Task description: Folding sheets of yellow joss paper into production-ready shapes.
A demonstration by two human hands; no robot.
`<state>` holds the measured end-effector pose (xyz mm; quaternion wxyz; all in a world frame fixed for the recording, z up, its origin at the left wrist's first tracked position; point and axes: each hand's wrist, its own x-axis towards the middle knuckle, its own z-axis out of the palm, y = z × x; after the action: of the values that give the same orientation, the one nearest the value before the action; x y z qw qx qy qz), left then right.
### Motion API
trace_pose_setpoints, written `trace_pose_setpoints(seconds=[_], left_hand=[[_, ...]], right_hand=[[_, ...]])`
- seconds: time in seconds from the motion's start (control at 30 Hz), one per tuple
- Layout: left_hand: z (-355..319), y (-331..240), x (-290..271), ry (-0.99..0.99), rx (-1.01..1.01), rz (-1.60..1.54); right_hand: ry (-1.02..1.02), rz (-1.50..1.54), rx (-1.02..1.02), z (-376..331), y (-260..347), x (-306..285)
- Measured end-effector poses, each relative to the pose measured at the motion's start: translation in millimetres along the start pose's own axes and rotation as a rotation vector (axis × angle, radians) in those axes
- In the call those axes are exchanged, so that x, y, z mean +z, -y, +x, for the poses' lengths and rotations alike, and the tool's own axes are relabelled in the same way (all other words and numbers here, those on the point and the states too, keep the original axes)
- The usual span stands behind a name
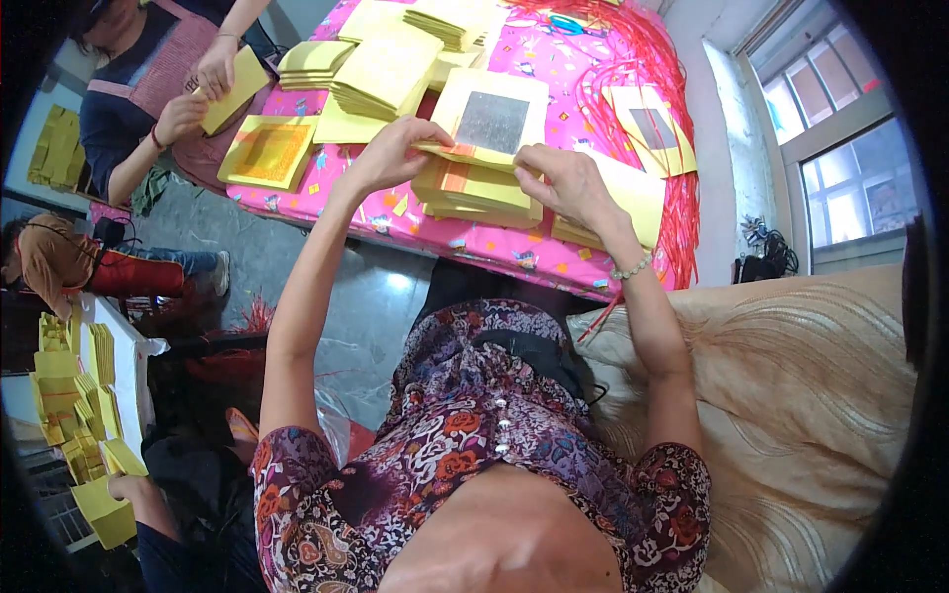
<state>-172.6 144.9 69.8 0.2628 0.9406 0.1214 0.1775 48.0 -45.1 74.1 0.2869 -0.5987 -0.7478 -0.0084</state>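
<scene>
Both hands forward, fingers pinched, arms outstretched.

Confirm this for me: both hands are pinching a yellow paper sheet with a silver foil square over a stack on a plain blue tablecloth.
Not quite: the tablecloth is bright pink with small prints, not plain blue. The head view shows it. The rest holds: the left hand and the right hand pinch the yellow paper sheet with a silver foil square over the stack.
</scene>
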Motion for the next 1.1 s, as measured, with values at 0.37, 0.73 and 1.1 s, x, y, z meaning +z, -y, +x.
trace_pose_setpoints(seconds=[0.37,0.73,1.1], left_hand=[[25.0,31.6,-1.3,-0.031,-0.206,-0.396],[45.8,25.7,29.5,-0.298,-0.214,-0.520],[66.6,4.9,28.2,-0.397,-0.477,-0.071]], right_hand=[[-0.113,0.099,0.189,3.1,-25.9,13.0],[-0.234,0.212,0.505,26.1,-36.9,14.5],[-0.250,0.044,0.637,30.2,-55.2,28.6]])
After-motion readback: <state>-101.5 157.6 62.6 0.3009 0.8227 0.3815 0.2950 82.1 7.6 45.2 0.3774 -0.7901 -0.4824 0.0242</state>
